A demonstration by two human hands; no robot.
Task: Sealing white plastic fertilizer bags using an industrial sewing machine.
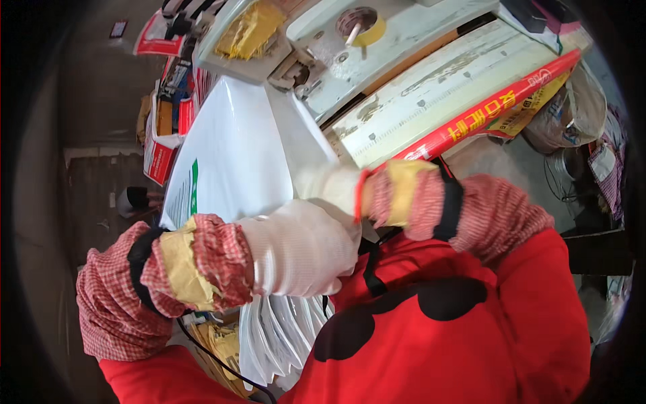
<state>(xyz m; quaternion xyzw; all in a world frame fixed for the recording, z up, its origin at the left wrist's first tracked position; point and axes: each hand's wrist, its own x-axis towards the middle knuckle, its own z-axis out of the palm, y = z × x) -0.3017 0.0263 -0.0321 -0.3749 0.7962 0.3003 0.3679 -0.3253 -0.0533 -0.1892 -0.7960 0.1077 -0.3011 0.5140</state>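
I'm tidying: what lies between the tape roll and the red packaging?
In the head view, a brown strip and a worn whitish panel separate the tape roll from red packaging.

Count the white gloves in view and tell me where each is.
2: one white glove on the left hand, one on the right hand, just beyond it. Others may be hidden from view.

White sack (232, 145), red-checked sleeves (118, 296).

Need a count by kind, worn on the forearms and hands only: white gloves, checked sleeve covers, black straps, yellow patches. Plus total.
White gloves: 2
Checked sleeve covers: 2
Black straps: 2
Yellow patches: 2
Total: 8
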